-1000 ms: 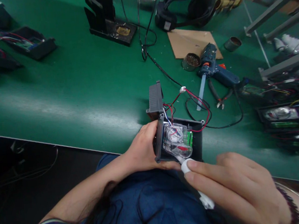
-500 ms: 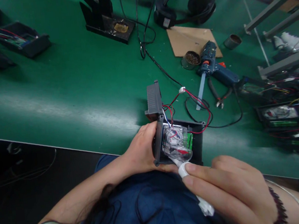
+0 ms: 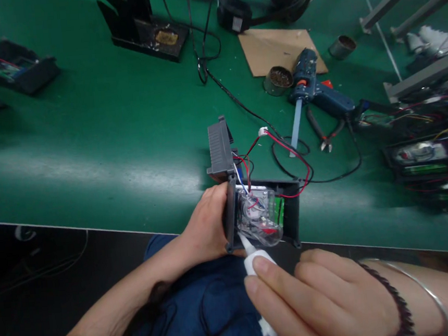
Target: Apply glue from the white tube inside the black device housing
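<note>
My left hand [image 3: 205, 227] grips the left side of an open dark plastic case [image 3: 292, 209] at the table's near edge. Inside sit a clear plastic module [image 3: 257, 214] and a green circuit board [image 3: 279, 210]. Red, blue and white wires [image 3: 285, 149] run out of it to a small white connector [image 3: 262, 131]. A grey ribbed lid [image 3: 220, 147] stands up behind the case. My right hand [image 3: 318, 301] is closed on a small white tube [image 3: 251, 262], whose nozzle touches the lower left of the clear module.
On the green table [image 3: 88, 138] lie a blue glue gun [image 3: 320, 97], pliers [image 3: 325, 138], a cardboard sheet [image 3: 276, 51], two small tins [image 3: 277, 79], a black stand [image 3: 141, 29] with cables, and several opened cases at the left [image 3: 15, 71] and right [image 3: 422, 156].
My right hand and the white tube moved left, so the nozzle went from the module's lower middle to its lower left. The view shifted slightly; the case stays in my left hand.
</note>
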The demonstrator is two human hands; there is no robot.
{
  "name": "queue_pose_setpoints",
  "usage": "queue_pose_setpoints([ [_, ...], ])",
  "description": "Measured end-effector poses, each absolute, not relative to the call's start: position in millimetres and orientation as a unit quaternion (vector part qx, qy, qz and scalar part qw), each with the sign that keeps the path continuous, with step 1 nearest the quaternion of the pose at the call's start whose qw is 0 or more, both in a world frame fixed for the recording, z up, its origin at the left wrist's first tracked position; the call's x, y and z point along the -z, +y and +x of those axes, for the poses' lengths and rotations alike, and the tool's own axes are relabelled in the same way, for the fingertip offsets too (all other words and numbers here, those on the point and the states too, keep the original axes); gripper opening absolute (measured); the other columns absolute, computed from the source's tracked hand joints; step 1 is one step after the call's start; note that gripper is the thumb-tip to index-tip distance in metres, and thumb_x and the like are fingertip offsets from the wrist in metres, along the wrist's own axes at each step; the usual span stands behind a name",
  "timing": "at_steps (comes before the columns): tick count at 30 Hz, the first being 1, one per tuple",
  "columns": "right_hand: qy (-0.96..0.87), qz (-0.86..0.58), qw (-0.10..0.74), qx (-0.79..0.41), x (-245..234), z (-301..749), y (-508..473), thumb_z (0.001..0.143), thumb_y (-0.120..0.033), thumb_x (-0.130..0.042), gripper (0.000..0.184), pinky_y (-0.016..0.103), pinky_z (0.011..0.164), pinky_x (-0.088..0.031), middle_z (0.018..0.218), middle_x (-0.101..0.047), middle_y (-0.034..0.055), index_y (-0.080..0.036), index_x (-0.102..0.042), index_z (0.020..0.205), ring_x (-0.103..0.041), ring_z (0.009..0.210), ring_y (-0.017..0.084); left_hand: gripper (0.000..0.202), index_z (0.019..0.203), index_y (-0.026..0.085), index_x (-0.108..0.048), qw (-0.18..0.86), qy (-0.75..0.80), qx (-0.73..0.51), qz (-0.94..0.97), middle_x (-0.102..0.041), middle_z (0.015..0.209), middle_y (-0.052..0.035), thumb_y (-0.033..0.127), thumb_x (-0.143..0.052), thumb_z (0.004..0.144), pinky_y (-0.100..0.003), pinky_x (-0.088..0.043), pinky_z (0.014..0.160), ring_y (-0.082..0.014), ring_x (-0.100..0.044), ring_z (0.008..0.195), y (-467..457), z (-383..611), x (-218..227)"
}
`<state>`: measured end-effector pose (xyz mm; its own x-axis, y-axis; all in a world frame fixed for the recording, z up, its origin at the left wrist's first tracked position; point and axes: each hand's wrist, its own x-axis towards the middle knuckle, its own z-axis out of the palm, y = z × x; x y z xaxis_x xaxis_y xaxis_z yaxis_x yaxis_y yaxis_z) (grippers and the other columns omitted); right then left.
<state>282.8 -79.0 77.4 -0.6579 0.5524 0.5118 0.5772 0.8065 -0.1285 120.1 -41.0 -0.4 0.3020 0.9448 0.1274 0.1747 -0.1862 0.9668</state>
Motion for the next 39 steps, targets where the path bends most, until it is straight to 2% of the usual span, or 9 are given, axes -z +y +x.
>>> queue_pose_setpoints([
  [3, -0.878, -0.341, 0.325, 0.083, -76, 274, -82, 0.08, -0.015, -0.05, 0.018, 0.03, 0.04, -0.032, 0.07, -0.069, 0.0023, -0.022, -0.067, 0.082, -0.045, 0.046, 0.013, 0.062, 0.116, 0.019, -0.048, 0.467, 0.434, -0.408, 0.654, -0.062, 0.116, -0.0108, 0.038, -0.072, 0.061, -0.048, -0.049, 0.089, -0.0312, -0.059, 0.104, -42, 120, 0],
  [8, -0.928, -0.262, 0.259, 0.06, -92, 282, -70, 0.081, -0.01, -0.051, 0.018, 0.03, 0.04, -0.033, 0.08, -0.069, 0.0021, -0.019, -0.067, 0.081, -0.047, 0.05, 0.012, 0.059, 0.112, 0.018, -0.048, 0.458, 0.424, -0.409, 0.666, -0.062, 0.111, -0.0121, 0.042, -0.071, 0.064, -0.048, -0.05, 0.087, -0.0311, -0.06, 0.101, -41, 119, 1],
  [13, -0.951, -0.237, 0.197, 0.031, -106, 289, -62, 0.085, -0.009, -0.048, 0.022, 0.03, 0.04, -0.033, 0.078, -0.069, 0.0029, -0.018, -0.068, 0.085, -0.048, 0.05, 0.012, 0.057, 0.112, 0.017, -0.048, 0.451, 0.415, -0.416, 0.672, -0.062, 0.109, -0.0132, 0.042, -0.07, 0.066, -0.048, -0.05, 0.087, -0.0314, -0.06, 0.1, -41, 119, 0],
  [19, -0.929, -0.253, 0.265, 0.057, -93, 282, -64, 0.083, -0.01, -0.053, 0.017, 0.029, 0.04, -0.031, 0.079, -0.069, 0.0019, -0.02, -0.067, 0.08, -0.047, 0.05, 0.011, 0.059, 0.115, 0.018, -0.047, 0.462, 0.424, -0.416, 0.659, -0.061, 0.113, -0.0122, 0.036, -0.072, 0.065, -0.048, -0.05, 0.088, -0.0309, -0.059, 0.102, -41, 120, 0],
  [22, -0.928, -0.245, 0.276, 0.055, -89, 280, -63, 0.083, -0.011, -0.054, 0.016, 0.031, 0.043, -0.035, 0.078, -0.069, 0.0012, -0.019, -0.067, 0.082, -0.047, 0.049, 0.012, 0.059, 0.116, 0.018, -0.048, 0.458, 0.427, -0.42, 0.657, -0.06, 0.116, -0.012, 0.033, -0.072, 0.065, -0.047, -0.05, 0.089, -0.0311, -0.058, 0.105, -42, 120, 1],
  [27, -0.969, -0.187, 0.155, 0.056, -111, 283, -64, 0.089, -0.017, -0.051, 0.019, 0.026, 0.062, -0.048, 0.093, -0.071, -0.0006, -0.02, -0.069, 0.093, -0.059, 0.071, 0.013, 0.063, 0.119, 0.016, -0.046, 0.441, 0.417, -0.424, 0.671, -0.06, 0.116, -0.0141, 0.037, -0.072, 0.065, -0.047, -0.05, 0.088, -0.0306, -0.059, 0.104, -43, 120, 4],
  [31, -0.977, -0.19, 0.078, 0.056, -126, 285, -62, 0.093, -0.02, -0.047, 0.024, 0.023, 0.069, -0.048, 0.099, -0.072, -0.0005, -0.02, -0.07, 0.099, -0.06, 0.081, 0.013, 0.066, 0.124, 0.017, -0.042, 0.432, 0.418, -0.418, 0.681, -0.059, 0.119, -0.0143, 0.038, -0.069, 0.069, -0.047, -0.049, 0.09, -0.0305, -0.058, 0.109, -43, 119, 5],
  [37, -0.96, -0.081, 0.206, 0.171, -114, 285, -46, 0.089, -0.012, -0.051, 0.028, 0.012, 0.056, -0.039, 0.088, -0.072, -0.0121, -0.027, -0.074, 0.088, -0.047, 0.066, 0.006, 0.073, 0.125, 0.017, -0.04, 0.443, 0.421, -0.415, 0.675, -0.059, 0.121, -0.0145, 0.041, -0.074, 0.065, -0.048, -0.05, 0.091, -0.032, -0.058, 0.11, -41, 117, 3],
  [39, -0.958, -0.073, 0.217, 0.175, -110, 284, -43, 0.088, -0.011, -0.053, 0.027, 0.012, 0.056, -0.038, 0.086, -0.072, -0.0137, -0.028, -0.074, 0.086, -0.045, 0.063, 0.005, 0.074, 0.124, 0.017, -0.041, 0.451, 0.425, -0.41, 0.669, -0.059, 0.121, -0.0148, 0.044, -0.074, 0.064, -0.048, -0.05, 0.091, -0.0326, -0.058, 0.111, -40, 117, 2],
])
